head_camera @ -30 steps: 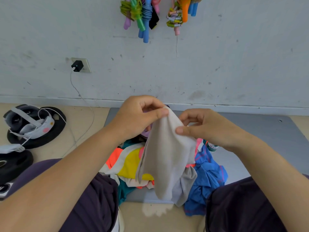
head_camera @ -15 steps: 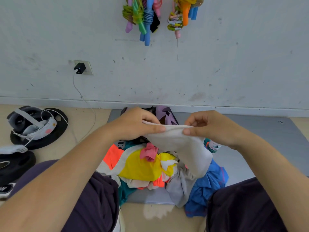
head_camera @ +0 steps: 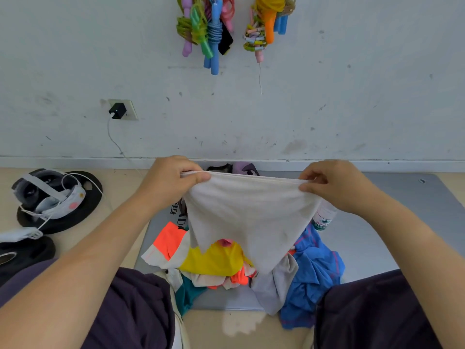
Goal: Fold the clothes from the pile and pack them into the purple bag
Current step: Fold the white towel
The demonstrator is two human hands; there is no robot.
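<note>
Pinching one beige garment (stretched flat): left hand and right hand, two grips.

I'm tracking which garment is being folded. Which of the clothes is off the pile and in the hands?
The off-white garment, stretched by its top edge between the left hand and right hand; the blue and yellow pieces lie below it.
</note>
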